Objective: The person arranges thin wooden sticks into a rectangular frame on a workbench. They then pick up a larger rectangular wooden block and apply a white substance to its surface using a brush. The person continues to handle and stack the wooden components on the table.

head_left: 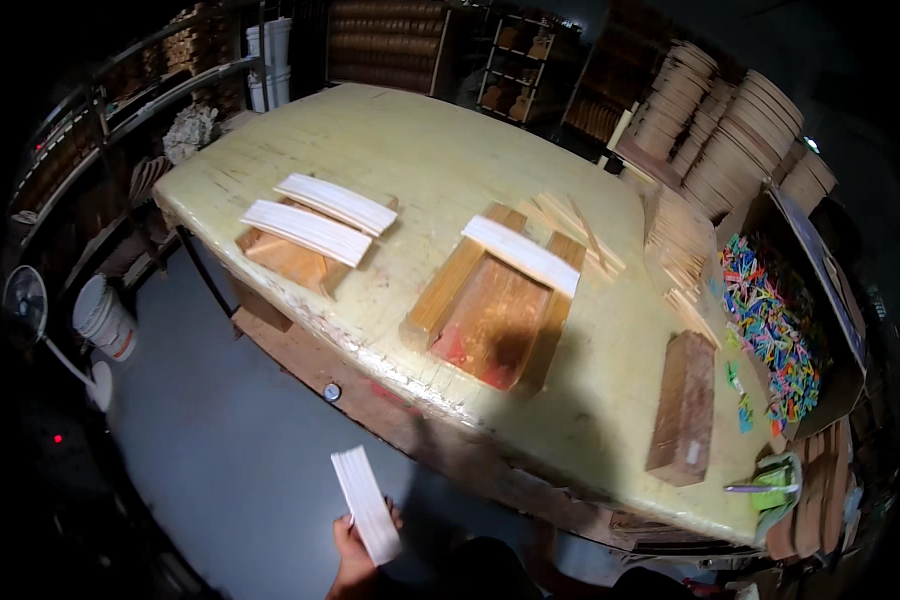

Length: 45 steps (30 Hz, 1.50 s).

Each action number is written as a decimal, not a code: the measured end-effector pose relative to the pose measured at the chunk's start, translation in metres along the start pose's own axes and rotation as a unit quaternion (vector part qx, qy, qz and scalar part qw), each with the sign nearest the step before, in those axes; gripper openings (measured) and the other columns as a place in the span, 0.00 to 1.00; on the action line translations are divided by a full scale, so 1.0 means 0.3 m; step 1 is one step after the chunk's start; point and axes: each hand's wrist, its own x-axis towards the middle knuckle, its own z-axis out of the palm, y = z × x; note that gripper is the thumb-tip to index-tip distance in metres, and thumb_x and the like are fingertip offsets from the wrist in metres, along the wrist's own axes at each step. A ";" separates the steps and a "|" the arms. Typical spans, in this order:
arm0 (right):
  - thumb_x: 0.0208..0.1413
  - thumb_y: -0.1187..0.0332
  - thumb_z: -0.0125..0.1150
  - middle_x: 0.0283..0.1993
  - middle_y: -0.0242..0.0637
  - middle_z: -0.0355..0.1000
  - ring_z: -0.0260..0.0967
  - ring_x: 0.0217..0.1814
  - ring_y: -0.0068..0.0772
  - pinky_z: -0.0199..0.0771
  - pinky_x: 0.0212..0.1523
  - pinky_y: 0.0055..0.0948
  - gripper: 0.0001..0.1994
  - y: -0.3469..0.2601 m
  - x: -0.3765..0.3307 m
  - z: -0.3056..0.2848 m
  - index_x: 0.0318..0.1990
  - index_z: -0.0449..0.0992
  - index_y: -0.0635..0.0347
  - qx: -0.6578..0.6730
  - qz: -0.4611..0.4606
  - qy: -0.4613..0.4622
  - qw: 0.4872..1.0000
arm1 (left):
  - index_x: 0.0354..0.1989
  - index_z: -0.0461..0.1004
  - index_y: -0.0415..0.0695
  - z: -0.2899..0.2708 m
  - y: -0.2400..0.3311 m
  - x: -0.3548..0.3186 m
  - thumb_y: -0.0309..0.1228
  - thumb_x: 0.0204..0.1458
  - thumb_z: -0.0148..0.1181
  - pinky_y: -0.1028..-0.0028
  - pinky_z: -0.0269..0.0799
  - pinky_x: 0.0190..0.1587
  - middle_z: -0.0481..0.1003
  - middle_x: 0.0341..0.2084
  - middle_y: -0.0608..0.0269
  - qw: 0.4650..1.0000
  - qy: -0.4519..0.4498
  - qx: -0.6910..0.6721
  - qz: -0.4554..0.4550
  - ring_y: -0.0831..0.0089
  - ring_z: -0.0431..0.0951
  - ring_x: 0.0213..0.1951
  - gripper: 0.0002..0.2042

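My left hand (355, 548) is closed around a pale, ridged bundle of wood strips (364, 500), held tilted over the floor in front of the table. A dim, blurred shape that looks like my right hand (542, 548) hangs in shadow by the table's front edge, its fingers not readable. On the table, a similar pale strip bundle (523, 254) bridges a wooden frame (438, 300) with a reddish-brown bottom. Two more bundles, a nearer one (308, 232) and a farther one (337, 203), rest across a wooden block (288, 257) at the left.
The yellowish table (390, 130) fills the middle. At its right lie thin wood sticks (580, 230), a brown block (683, 405), a box of colourful clips (770, 330) and a green container (775, 490). White buckets (105, 318) and a fan (26, 303) stand on the left.
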 end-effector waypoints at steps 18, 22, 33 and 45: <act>0.52 0.66 0.57 0.35 0.43 0.76 0.75 0.32 0.40 0.74 0.35 0.36 0.13 0.112 -0.226 -0.983 0.44 0.76 0.61 0.191 0.322 -0.071 0.925 | 0.57 0.61 0.35 1.064 0.109 0.446 0.31 0.39 0.55 0.56 0.59 0.64 0.67 0.55 0.44 0.980 -0.171 -0.105 0.005 0.53 0.67 0.57 0.31; 0.51 0.65 0.56 0.32 0.44 0.77 0.76 0.33 0.43 0.75 0.36 0.37 0.14 0.167 -0.288 -0.945 0.44 0.77 0.59 0.261 0.355 -0.110 0.891 | 0.57 0.62 0.35 1.026 0.107 0.534 0.32 0.36 0.52 0.59 0.56 0.65 0.65 0.58 0.45 0.988 -0.121 -0.094 -0.008 0.54 0.66 0.59 0.33; 0.51 0.62 0.62 0.36 0.47 0.77 0.76 0.38 0.47 0.76 0.39 0.38 0.17 0.026 -0.218 -0.966 0.47 0.75 0.58 0.203 0.357 -0.237 0.880 | 0.50 0.64 0.37 0.895 0.052 0.606 0.25 0.43 0.55 0.59 0.63 0.62 0.71 0.45 0.52 0.994 -0.074 -0.075 -0.030 0.55 0.70 0.54 0.22; 0.52 0.61 0.59 0.31 0.40 0.77 0.75 0.28 0.38 0.75 0.34 0.34 0.16 0.016 -0.134 -1.224 0.46 0.76 0.58 0.096 0.594 0.084 0.794 | 0.45 0.67 0.41 1.152 -0.078 0.297 0.29 0.60 0.47 0.78 0.63 0.36 0.68 0.29 0.68 0.867 -0.212 0.434 0.120 0.80 0.66 0.30 0.08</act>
